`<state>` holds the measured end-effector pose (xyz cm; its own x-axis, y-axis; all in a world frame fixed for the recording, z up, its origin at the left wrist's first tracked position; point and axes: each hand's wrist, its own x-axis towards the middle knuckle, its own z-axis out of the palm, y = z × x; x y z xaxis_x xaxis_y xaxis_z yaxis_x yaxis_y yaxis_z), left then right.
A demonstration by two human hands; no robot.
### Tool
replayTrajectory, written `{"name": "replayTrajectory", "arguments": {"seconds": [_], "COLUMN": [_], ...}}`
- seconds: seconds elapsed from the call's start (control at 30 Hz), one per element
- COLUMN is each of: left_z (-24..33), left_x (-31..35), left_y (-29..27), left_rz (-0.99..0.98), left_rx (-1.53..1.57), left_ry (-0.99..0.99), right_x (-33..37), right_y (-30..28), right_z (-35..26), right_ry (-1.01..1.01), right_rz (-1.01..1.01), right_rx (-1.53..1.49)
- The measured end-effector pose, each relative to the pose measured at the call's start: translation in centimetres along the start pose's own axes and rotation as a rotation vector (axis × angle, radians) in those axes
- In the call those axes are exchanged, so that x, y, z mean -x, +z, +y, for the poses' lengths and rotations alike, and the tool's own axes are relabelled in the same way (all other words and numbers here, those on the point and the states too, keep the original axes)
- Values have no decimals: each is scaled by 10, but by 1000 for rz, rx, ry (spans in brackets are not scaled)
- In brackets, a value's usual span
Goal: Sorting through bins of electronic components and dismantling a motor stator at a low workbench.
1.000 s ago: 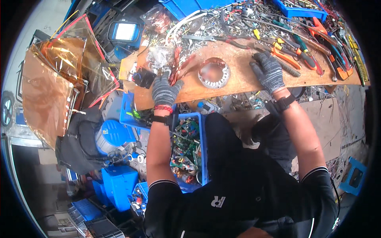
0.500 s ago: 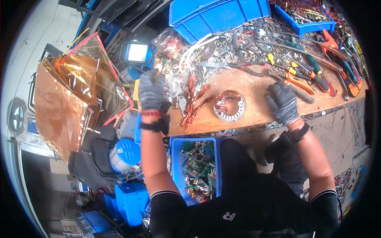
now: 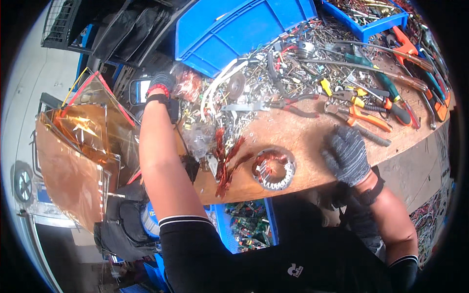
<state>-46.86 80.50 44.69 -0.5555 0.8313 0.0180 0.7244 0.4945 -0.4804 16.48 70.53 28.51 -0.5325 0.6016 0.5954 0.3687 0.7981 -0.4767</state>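
Observation:
My left hand, in a dark grey knit glove, reaches far out beside the upper corner of a lit work lamp. Its fingers are hidden, so a grip on the lamp cannot be made out. On the wooden bench rests my right hand, gloved alike, thumb and fingers loosely apart with nothing visible in them. Between my arms lies a ring-shaped motor stator with white teeth and copper windings. Left of it are twisted strands of copper wire and a crumpled clear plastic bag.
Pliers, orange-handled cutters and screwdrivers lie along the right. Behind them spreads a heap of small metal scrap. A large blue bin stands at the back. Below the bench edge sits a blue basket of circuit boards.
My left hand has moved forward and left, from beside the plastic bag to the lamp. My right hand stays on the bench. The view has shifted.

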Motion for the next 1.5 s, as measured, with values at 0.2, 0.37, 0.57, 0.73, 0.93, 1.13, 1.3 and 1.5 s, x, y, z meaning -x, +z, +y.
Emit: {"name": "replayTrajectory", "arguments": {"seconds": [0.2,0.37,0.57,0.73,0.93,1.13,1.3,1.5], "left_z": [3,14,-5,-44,-54,-59,-36,10], "left_x": [3,22,-9,4,90,196,307,397], "left_y": [17,7,-13,-44,-99,-125,-83,18], "left_rz": [-194,-156,-122,142,405,498,426,204], "left_rx": [-2,193,-100,163,336,878,1034,1156], "left_ry": [-5,15,11,-140,-230,-148,-128,-218], "right_x": [0,1,3,4,5,4,7,8], "right_y": [1,0,4,5,4,8,15,22], "right_z": [2,4,5,7,6,6,12,18], "right_ry": [12,13,11,-7,-8,-21,18,-42], "right_rz": [-31,-52,-15,-9,10,28,-73,-9], "right_rx": [-9,-53,-61,-72,-45,-12,22,85]}}
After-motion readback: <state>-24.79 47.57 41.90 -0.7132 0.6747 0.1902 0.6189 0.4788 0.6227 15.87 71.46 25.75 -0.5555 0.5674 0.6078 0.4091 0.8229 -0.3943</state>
